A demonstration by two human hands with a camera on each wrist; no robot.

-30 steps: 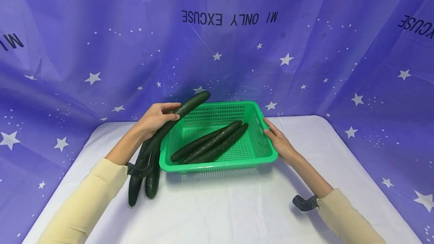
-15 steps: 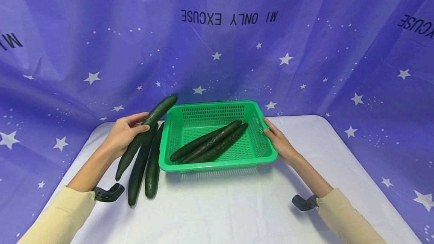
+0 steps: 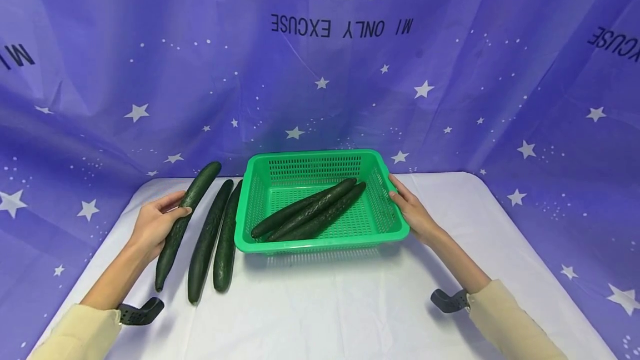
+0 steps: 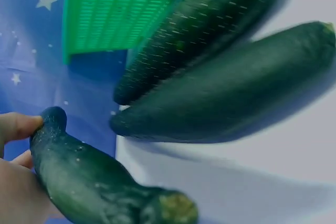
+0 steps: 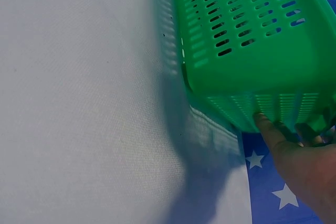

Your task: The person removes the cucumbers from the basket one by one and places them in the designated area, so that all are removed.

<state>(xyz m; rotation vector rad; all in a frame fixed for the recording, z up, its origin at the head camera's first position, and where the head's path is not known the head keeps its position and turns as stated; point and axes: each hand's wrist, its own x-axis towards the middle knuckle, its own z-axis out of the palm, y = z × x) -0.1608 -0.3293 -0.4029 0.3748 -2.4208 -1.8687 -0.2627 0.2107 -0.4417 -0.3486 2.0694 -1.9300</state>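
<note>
My left hand (image 3: 152,226) pinches a long dark green cucumber (image 3: 186,218) between thumb and fingers, left of the others. In the left wrist view the held cucumber (image 4: 84,177) points its stem end toward the camera. Two cucumbers, one nearer (image 3: 207,243) and one beside the basket (image 3: 226,246), lie side by side on the table. Three more cucumbers (image 3: 312,210) rest inside a green plastic basket (image 3: 320,246). At the basket's right end my right hand (image 3: 415,213) grips the rim; the right wrist view has its thumb (image 5: 270,132) against the basket wall.
A white cloth covers the table (image 3: 320,310). Behind and at both sides hangs a purple-blue curtain (image 3: 320,110) with stars and lettering. Dark wrist-worn devices sit at the left wrist (image 3: 141,313) and the right wrist (image 3: 449,300).
My left hand has carried its cucumber leftward and down, from over the basket's left edge to the left of the two table cucumbers. The right hand and basket have stayed put.
</note>
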